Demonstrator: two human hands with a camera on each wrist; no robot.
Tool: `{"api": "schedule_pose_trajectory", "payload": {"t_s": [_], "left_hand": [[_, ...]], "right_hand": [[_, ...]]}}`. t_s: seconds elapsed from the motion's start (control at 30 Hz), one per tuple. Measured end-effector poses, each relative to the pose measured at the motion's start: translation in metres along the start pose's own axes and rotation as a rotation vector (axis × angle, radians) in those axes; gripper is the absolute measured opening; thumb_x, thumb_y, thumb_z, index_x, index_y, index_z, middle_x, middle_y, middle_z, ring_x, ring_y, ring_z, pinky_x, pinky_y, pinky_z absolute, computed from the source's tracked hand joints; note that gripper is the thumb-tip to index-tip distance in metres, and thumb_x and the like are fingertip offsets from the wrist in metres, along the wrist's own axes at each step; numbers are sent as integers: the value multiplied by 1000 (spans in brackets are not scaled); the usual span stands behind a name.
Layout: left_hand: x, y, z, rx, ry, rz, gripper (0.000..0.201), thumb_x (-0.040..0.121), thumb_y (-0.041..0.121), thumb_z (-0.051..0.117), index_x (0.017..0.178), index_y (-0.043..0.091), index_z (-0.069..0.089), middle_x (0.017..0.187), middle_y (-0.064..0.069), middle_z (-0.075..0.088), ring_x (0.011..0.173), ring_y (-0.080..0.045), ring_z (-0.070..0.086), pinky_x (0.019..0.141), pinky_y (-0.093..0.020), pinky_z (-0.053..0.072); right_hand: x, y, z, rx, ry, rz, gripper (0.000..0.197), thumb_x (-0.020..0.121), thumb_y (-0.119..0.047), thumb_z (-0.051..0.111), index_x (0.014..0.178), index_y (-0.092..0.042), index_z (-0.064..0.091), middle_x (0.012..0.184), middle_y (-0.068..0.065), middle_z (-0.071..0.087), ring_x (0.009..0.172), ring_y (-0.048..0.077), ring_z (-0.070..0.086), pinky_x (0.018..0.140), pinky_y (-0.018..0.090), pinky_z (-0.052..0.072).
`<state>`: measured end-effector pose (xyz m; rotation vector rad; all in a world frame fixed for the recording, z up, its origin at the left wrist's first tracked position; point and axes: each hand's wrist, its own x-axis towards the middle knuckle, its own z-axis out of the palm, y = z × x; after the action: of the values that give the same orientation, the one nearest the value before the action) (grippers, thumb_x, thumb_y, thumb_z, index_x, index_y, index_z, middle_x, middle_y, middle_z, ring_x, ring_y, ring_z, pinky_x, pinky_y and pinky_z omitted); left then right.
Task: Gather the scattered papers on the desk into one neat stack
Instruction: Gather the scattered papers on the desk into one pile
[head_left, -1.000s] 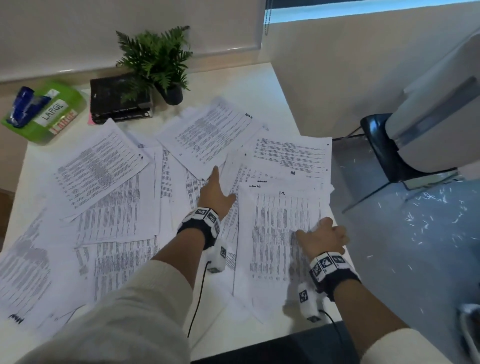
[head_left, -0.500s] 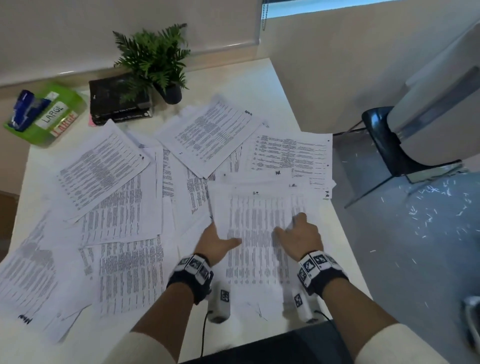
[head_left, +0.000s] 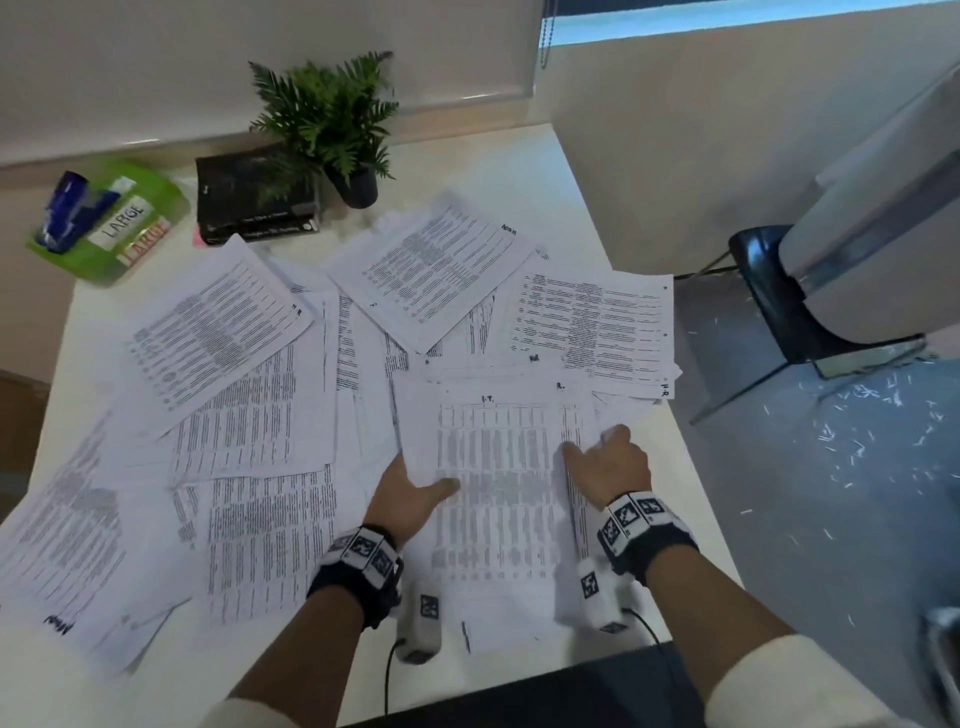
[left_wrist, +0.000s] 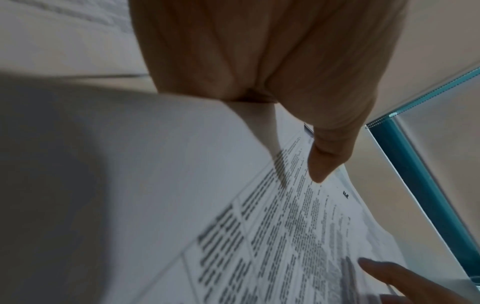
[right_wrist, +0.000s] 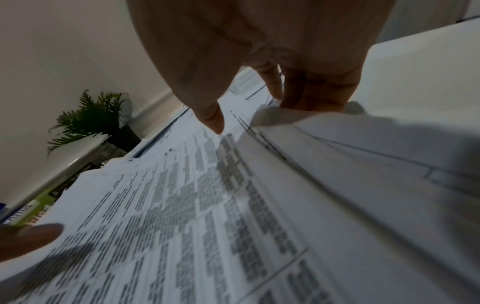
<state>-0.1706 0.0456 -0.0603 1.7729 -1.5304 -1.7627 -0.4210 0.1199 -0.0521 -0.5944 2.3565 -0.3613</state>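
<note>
Printed white sheets lie scattered over the white desk (head_left: 524, 171), among them one at the left (head_left: 218, 327), one far in the middle (head_left: 436, 265) and one at the right (head_left: 592, 327). In front of me lies a small paper stack (head_left: 498, 499). My left hand (head_left: 415, 493) pinches its left edge, thumb (left_wrist: 322, 164) on top, with the other fingers hidden under the sheets. My right hand (head_left: 605, 462) grips its right edge, thumb (right_wrist: 210, 115) on the print and fingers (right_wrist: 311, 90) curled behind the edge.
At the back stand a potted plant (head_left: 332, 119), black books (head_left: 254, 202) and a green box marked LARGE (head_left: 119, 228) with a blue stapler on it. A black chair (head_left: 779, 291) stands right of the desk. Paper shreds litter the floor.
My left hand has drawn back from the middle sheets and taken the stack's left edge. The right hand has shifted up along the right edge, and the stack has slid left.
</note>
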Motion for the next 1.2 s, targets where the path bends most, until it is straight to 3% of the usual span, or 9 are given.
{"api": "schedule_pose_trajectory", "payload": {"t_s": [0.23, 0.37, 0.47, 0.57, 0.67, 0.83, 0.93, 1.03, 1.2], "left_hand": [[-9, 17, 41, -26, -140, 45, 54, 84, 16, 76, 127, 31, 48, 123, 13, 62, 118, -12, 60, 98, -28, 45], [-13, 22, 53, 317, -203, 51, 59, 83, 40, 70, 134, 25, 44, 127, 9, 59, 113, -14, 58, 98, -29, 46], [-15, 28, 41, 678, 44, 110, 38, 84, 47, 60, 106, 17, 53, 104, -2, 59, 99, -24, 58, 84, -35, 50], [-5, 25, 18, 889, 251, 94, 52, 85, 46, 55, 128, 19, 51, 132, -9, 45, 123, -32, 42, 100, -45, 41], [8, 19, -1, 873, 242, 26, 78, 83, 52, 59, 149, 24, 28, 154, -10, 26, 140, -34, 26, 109, -51, 31], [15, 18, -10, 926, 286, -3, 84, 80, 49, 65, 150, 26, 23, 148, -14, 29, 136, -36, 29, 107, -52, 33], [7, 19, -6, 981, 351, 39, 78, 81, 44, 63, 148, 26, 28, 149, -16, 24, 136, -38, 24, 108, -51, 29], [-3, 18, 11, 889, 265, 108, 65, 89, 42, 54, 145, 17, 33, 137, -15, 41, 124, -32, 41, 99, -43, 40], [-9, 24, 39, 510, 225, -48, 80, 90, 45, 57, 153, 12, 20, 143, -18, 42, 134, -34, 40, 109, -45, 40]], "right_hand": [[-1, 3, 6, -101, 20, 9, 67, 79, -63, 53, 122, -12, 49, 118, 14, 56, 108, 35, 56, 94, 49, 48], [3, 14, -8, -105, 53, 31, 64, 83, -64, 52, 120, -12, 51, 123, 17, 51, 114, 38, 49, 97, 52, 44], [8, 26, -20, -105, 65, 0, 70, 82, -62, 57, 129, -11, 49, 130, 17, 51, 119, 37, 48, 98, 48, 42], [9, 32, -24, -64, 34, -62, 71, 81, -58, 66, 128, -8, 50, 123, 13, 59, 112, 33, 57, 92, 39, 46], [5, 31, -20, -36, 6, -49, 60, 75, -58, 74, 110, -13, 53, 100, 4, 59, 90, 24, 58, 78, 31, 46], [1, 34, -9, -7, -13, -64, 43, 75, -49, 79, 74, -14, 54, 70, 1, 60, 63, 16, 55, 55, 25, 38], [-2, 34, -10, 52, -5, -110, 34, 81, -35, 78, 75, -11, 54, 76, 6, 63, 65, 15, 52, 56, 23, 35], [-3, 30, -9, 55, -24, -138, 32, 79, -33, 79, 77, -11, 56, 82, 10, 66, 68, 17, 54, 57, 23, 38], [-9, 17, -3, -63, -7, -125, 39, 70, -51, 79, 80, -23, 52, 95, 3, 55, 93, 25, 52, 85, 38, 47]]}}
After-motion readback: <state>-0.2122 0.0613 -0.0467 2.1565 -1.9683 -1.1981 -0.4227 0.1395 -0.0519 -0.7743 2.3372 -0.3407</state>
